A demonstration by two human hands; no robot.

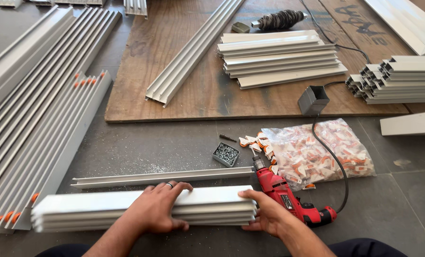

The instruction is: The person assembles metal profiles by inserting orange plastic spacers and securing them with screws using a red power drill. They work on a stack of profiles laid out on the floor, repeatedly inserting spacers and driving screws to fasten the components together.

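Note:
A stack of short white aluminium profiles (103, 209) lies on the grey floor right in front of me. My left hand (157, 207) rests flat on top of its middle, a ring on one finger. At the stack's right end my right hand (265, 212) grips the ends of the profiles. A single long white profile (141, 178) lies just beyond the stack. A red power drill (288, 197) lies beside my right hand, its black cable looping away.
A clear bag of white and orange plastic pieces (322, 150) and a small box of screws (225, 154) lie beyond the drill. Long profiles (41, 119) line the left. A wooden board (198, 85) carries more profile stacks (279, 57) (403, 81).

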